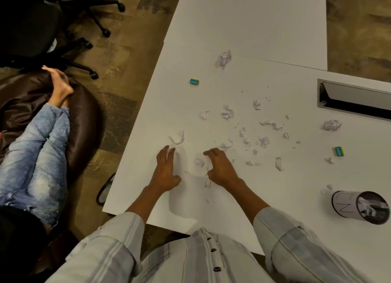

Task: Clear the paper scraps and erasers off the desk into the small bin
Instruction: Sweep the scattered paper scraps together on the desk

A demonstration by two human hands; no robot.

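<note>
Most scraps: paper scraps (245, 132) are left strewn across the desk (243, 24).
Erasers: both (194, 82) (339, 151) remain on it.
Bin: small bin (357, 206), near right, is partly filled.
Hands: left hand (166, 169) and right hand (220, 168) are spread; nothing is held.

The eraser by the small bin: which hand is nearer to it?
Right. The right hand lies on the desk left of the eraser, scraps between them. The left hand lies farther left still.

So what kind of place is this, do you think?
Probably an office or shared workspace: a large white desk with a built-in cable slot, rolling office chairs on the floor beside it, and a beanbag for lounging.
</note>
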